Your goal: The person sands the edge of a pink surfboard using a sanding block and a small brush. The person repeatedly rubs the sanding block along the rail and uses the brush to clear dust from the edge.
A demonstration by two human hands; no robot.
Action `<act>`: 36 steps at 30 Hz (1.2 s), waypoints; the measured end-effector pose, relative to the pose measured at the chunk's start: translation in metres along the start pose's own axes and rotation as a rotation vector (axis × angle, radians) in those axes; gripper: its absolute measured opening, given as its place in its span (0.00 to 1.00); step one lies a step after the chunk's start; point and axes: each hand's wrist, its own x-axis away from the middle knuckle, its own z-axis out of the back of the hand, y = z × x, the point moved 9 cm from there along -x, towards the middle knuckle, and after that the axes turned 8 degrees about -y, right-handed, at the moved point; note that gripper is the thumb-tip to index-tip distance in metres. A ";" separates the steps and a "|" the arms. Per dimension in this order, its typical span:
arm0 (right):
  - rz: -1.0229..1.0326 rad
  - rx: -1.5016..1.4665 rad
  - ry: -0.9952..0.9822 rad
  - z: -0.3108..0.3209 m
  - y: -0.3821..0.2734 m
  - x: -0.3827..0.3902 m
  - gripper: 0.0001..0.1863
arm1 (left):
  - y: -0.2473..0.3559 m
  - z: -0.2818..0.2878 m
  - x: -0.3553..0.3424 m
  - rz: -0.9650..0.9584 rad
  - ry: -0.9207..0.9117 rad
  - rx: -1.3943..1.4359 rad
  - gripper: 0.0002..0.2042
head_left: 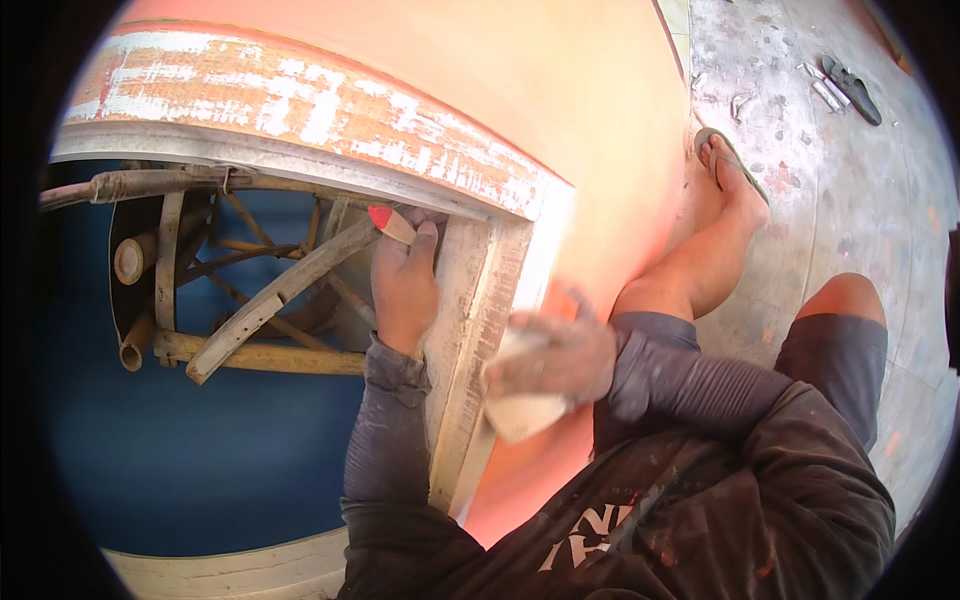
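Observation:
My left hand (pixel 405 290) is closed round a pale wooden-looking handle with a red tip (pixel 390 222). It is held up at the inner corner of a worn wooden frame (pixel 470 310), and the tool's other end is hidden. Smeared by motion, my right hand (pixel 565 355) is against a pale, flat piece (pixel 525 418) beside the frame's right-hand upright. What that piece is cannot be made out. Patchy white and bare wood shows along the frame's top board (pixel 300 95).
Inside the frame opening is a bamboo and wood structure (pixel 270 300) before a blue surface (pixel 230 440). A salmon-coloured wall (pixel 560 90) adjoins the frame. On the stained grey floor (pixel 800 200) lie a dark sandal (pixel 850 90) and small crumpled scraps (pixel 740 105).

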 end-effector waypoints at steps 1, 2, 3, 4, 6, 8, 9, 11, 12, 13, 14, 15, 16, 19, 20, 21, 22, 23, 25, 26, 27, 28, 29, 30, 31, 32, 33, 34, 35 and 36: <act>-0.004 0.025 0.044 0.002 0.023 0.000 0.25 | 0.003 -0.004 -0.002 -0.014 -0.008 -0.024 0.15; -0.140 0.031 0.065 0.013 0.049 -0.002 0.26 | 0.006 -0.006 -0.003 -0.026 -0.011 -0.045 0.15; -0.273 0.034 0.086 0.025 0.076 -0.003 0.26 | 0.003 -0.007 -0.003 0.002 -0.012 -0.027 0.15; -0.389 0.042 0.125 0.031 0.088 0.000 0.27 | 0.000 -0.008 -0.004 0.029 -0.014 -0.010 0.15; -0.472 -0.021 0.108 0.026 0.068 -0.008 0.26 | 0.001 -0.005 -0.006 0.036 0.011 0.000 0.15; -0.079 -0.116 0.038 -0.002 -0.005 0.006 0.26 | 0.003 0.001 -0.001 0.013 0.057 -0.009 0.15; -0.010 -0.106 0.029 -0.005 -0.010 0.010 0.26 | 0.001 0.000 -0.001 0.007 0.041 0.001 0.15; 0.016 -0.020 0.045 0.003 0.017 0.007 0.26 | -0.003 -0.001 -0.001 0.001 0.010 0.019 0.14; -0.064 0.019 0.084 0.014 0.043 0.003 0.26 | -0.003 -0.003 -0.002 0.014 -0.007 0.007 0.14; -0.150 0.059 0.118 0.024 0.070 0.001 0.26 | -0.003 -0.007 -0.006 0.025 -0.030 0.000 0.14; -0.265 0.063 0.172 0.035 0.095 0.000 0.26 | -0.002 -0.008 -0.007 0.034 -0.042 -0.010 0.14; -0.379 0.068 0.226 0.043 0.110 0.002 0.26 | -0.003 -0.007 -0.005 0.052 -0.021 0.007 0.14; -0.457 0.021 0.174 0.036 0.091 0.001 0.28 | -0.004 -0.008 -0.002 0.071 0.000 0.024 0.14; -0.098 -0.003 0.008 0.019 0.000 -0.008 0.28 | -0.001 -0.002 -0.001 0.047 0.030 0.142 0.13; 0.017 0.043 -0.020 0.019 -0.016 -0.007 0.27 | -0.002 -0.002 0.000 0.033 0.024 0.199 0.13; 0.051 0.035 0.018 0.021 -0.003 -0.005 0.27 | -0.002 -0.003 0.000 -0.004 0.002 0.140 0.14; 0.087 0.027 0.057 0.023 0.011 -0.004 0.27 | -0.002 -0.004 -0.001 -0.040 -0.020 0.082 0.14; -0.072 0.046 0.107 0.029 0.046 -0.003 0.27 | -0.001 -0.007 -0.004 -0.079 -0.046 0.027 0.14; -0.376 0.080 0.199 0.045 0.104 0.001 0.27 | -0.011 -0.008 -0.006 0.027 -0.042 0.064 0.14; -0.420 -0.025 0.209 0.040 0.096 -0.001 0.27 | -0.013 -0.007 -0.006 0.074 -0.031 0.083 0.14; -0.470 -0.120 0.220 0.033 0.079 -0.002 0.26 | -0.009 -0.006 -0.007 0.057 -0.011 0.081 0.14; -0.369 -0.161 0.032 0.013 0.049 -0.009 0.27 | -0.004 -0.004 -0.005 0.044 0.014 0.069 0.14; -0.172 -0.083 -0.027 0.011 0.020 -0.011 0.27 | 0.000 0.001 -0.001 0.035 0.044 0.051 0.14; 0.018 -0.004 -0.073 0.011 -0.010 -0.007 0.27 | 0.002 0.002 -0.001 0.015 0.046 0.064 0.14; 0.135 -0.069 -0.066 0.013 -0.018 -0.002 0.27 | 0.005 0.002 -0.001 -0.004 0.049 0.076 0.14; 0.014 -0.037 -0.006 0.018 0.008 -0.001 0.26 | 0.003 -0.002 -0.001 -0.016 0.038 0.095 0.14; -0.100 -0.009 0.055 0.024 0.047 -0.004 0.26 | 0.002 -0.004 -0.001 0.015 0.014 0.037 0.14; -0.214 0.027 0.110 0.030 0.073 -0.003 0.26 | 0.001 -0.006 -0.005 0.040 -0.011 -0.012 0.14; -0.294 0.027 0.120 0.033 0.081 -0.002 0.26 | 0.001 -0.007 -0.005 0.064 -0.026 -0.062 0.14; -0.375 0.027 0.130 0.035 0.087 0.000 0.26 | 0.001 -0.007 -0.004 0.052 -0.016 -0.032 0.14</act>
